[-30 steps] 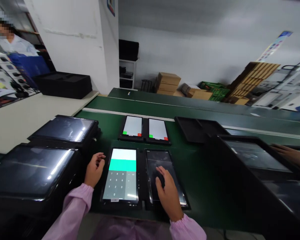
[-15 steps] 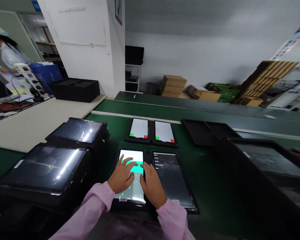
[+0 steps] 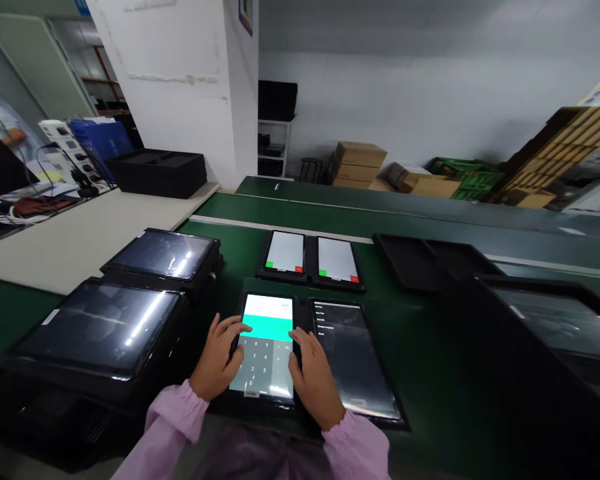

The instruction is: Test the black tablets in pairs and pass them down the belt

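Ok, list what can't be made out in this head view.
Head view:
Black rectangular tablet with lit calculator: key left of 5 hidden by the left hand; top entry too small to read.
Black rectangular tablet with dark menu screen: part of its left edge hidden by the right hand.
Contact between hands and glass: too fine to judge.
Black tray holding dark screens: cut off by the right edge.
Co-worker in pale clothing: cut off by the left edge.

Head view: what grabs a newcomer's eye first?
Probably the black-framed tablet with a white, turquoise and grey calculator screen, front centre, the bare left hand and bare right hand at its sides. Next, two black-framed tablets with white screens behind it, each with green square lower left, red square lower right. Then the dark-screened tablet with small white text, right of the calculator.
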A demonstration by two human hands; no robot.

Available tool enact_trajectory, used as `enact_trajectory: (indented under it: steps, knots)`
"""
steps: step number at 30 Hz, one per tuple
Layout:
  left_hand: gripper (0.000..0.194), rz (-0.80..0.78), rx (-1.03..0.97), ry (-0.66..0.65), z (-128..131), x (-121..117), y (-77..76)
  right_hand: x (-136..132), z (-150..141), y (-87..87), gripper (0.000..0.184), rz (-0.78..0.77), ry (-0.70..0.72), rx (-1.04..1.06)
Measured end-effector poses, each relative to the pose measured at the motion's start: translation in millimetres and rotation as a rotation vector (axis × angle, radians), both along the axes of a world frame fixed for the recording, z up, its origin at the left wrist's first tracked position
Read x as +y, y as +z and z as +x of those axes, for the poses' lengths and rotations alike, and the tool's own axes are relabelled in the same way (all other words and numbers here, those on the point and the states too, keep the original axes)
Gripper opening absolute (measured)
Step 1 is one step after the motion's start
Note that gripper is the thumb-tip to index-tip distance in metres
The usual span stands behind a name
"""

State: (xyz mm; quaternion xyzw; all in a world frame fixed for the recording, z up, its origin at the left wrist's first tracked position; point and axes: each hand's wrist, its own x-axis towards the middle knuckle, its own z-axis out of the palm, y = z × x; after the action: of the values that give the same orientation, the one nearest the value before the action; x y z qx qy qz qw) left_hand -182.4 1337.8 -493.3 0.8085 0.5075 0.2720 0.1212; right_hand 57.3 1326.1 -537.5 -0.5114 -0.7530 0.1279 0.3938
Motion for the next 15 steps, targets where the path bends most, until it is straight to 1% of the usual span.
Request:
enact_trajectory:
  steps: [3, 6, 12, 14, 15]
  knots:
    - [0.038, -0.007, -0.025, 0.033, -8, -9, -6.7, -2, -4, 2.9, 0.038, -0.003, 0.024, -0.002]
    - [0.039, 0.001, -0.035, 0.051, -10, -16, -10.0, -5, -11, 8.1, 0.038, -0.006, 0.048, -0.023]
    - [0.042, 0.031, -0.038, 0.059, -10, -23, -13.9, -16, -45, 16.5, 0.048, -0.028, 0.225, -0.145]
    - [0.046, 0.042, -0.028, 0.055, -10, -25, -17.4, -16, -51, 16.4, 0.049, -0.010, 0.241, -0.175]
    - [0.048, 0.036, -0.019, 0.048, -10, -25, -19.3, -14, -51, 15.7, 0.048, 0.003, 0.227, -0.178]
